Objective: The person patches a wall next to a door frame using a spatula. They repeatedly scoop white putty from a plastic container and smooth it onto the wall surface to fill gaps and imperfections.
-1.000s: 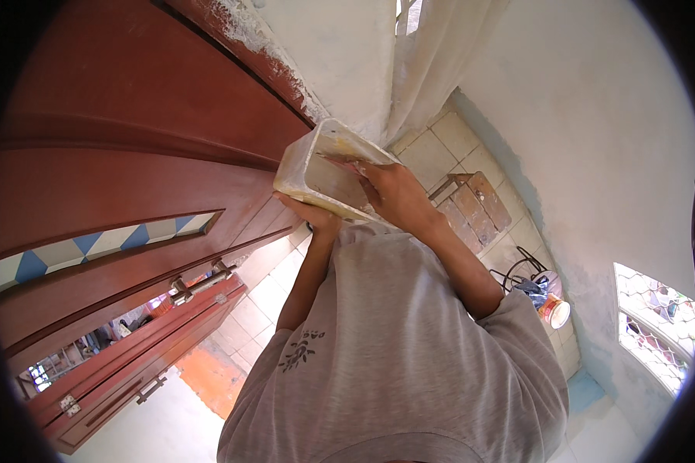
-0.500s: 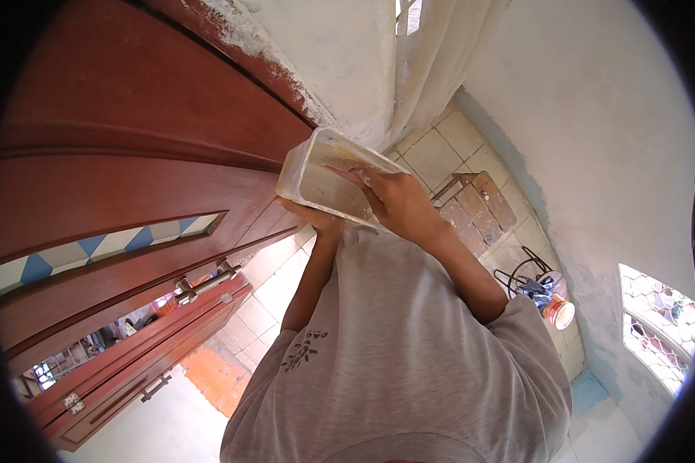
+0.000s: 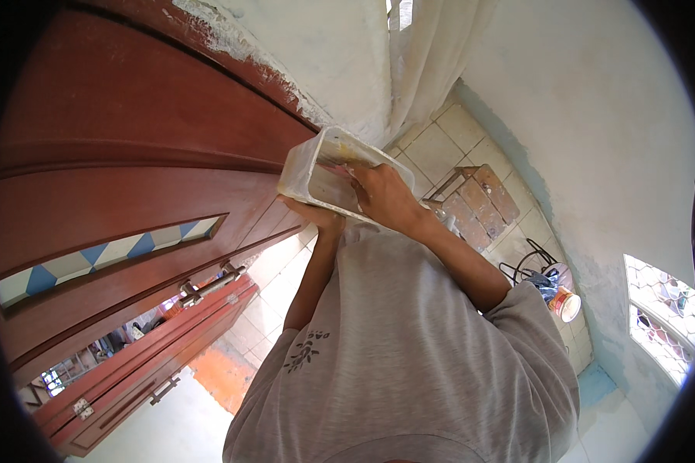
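While the left hand [image 3: 316, 220] cups the translucent white plastic tub [image 3: 328, 174] from underneath, close beside the red-brown wooden door [image 3: 131, 154], the right hand [image 3: 382, 197] closes its fingers over the tub's near rim, reaching inside. This looks like the scooping or mixing stage; next calls for a steady left-hand hold above the tiled floor [image 3: 448, 147].

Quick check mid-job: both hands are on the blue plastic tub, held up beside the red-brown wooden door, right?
Not quite: the plastic tub is whitish and translucent, not blue. The head view shows the right hand and left hand on it, beside the red-brown wooden door.
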A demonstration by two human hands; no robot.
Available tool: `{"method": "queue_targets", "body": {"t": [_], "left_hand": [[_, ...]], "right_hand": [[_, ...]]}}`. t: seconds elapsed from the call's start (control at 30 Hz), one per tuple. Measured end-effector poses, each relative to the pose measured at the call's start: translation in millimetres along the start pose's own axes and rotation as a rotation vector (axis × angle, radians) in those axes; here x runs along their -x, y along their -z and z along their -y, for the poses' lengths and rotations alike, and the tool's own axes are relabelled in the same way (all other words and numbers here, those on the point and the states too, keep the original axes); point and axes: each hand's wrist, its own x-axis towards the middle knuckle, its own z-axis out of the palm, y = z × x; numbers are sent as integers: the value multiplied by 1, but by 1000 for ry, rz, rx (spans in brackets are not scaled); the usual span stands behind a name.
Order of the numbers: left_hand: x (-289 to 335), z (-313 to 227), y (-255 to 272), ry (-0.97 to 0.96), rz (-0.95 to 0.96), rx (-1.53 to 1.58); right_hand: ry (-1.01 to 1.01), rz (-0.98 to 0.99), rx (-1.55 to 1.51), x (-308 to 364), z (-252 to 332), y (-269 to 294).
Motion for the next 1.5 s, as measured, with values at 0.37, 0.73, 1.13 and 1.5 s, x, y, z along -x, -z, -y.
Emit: {"method": "queue_targets", "body": {"t": [0.37, 0.73, 1.13, 1.5], "left_hand": [[-1, 29, 75, 500, -406, 722], [7, 42, 93, 401, 258, 495], [2, 26, 70, 192, -49, -2], [41, 5, 112, 439, -189, 118]], "right_hand": [[-44, 34, -86, 3, -4, -5], [-53, 52, -47, 10, -7, -7], [-187, -158, -462, 36, -24, 38], [-634, -554, -1429, 54, -204, -14]]}}
